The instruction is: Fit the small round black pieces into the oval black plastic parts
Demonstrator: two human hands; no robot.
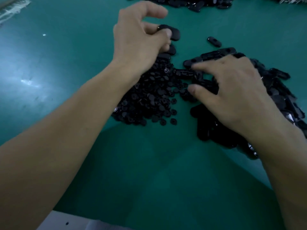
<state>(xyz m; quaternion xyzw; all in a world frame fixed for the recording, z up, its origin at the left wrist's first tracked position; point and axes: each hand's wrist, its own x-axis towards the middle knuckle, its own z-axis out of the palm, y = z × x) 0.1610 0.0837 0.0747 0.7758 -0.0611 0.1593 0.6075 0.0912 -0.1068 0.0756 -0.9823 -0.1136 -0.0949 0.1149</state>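
two hands at heap of round pieces (149,97)

left hand (141,35) grips an oval part (172,33) just beyond the heap; right hand (232,92) rests spread wide on oval parts (274,90) piled right of it, on the green tabletop (66,63).

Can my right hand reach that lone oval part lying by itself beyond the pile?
Probably yes: the lone oval part lies uncovered on the green mat just beyond the right hand, and nothing stands over it.

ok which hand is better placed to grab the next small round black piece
Probably the right hand: it lies open with its thumb at the edge of the pile of small round black pieces, while the left hand grips an oval black plastic part.
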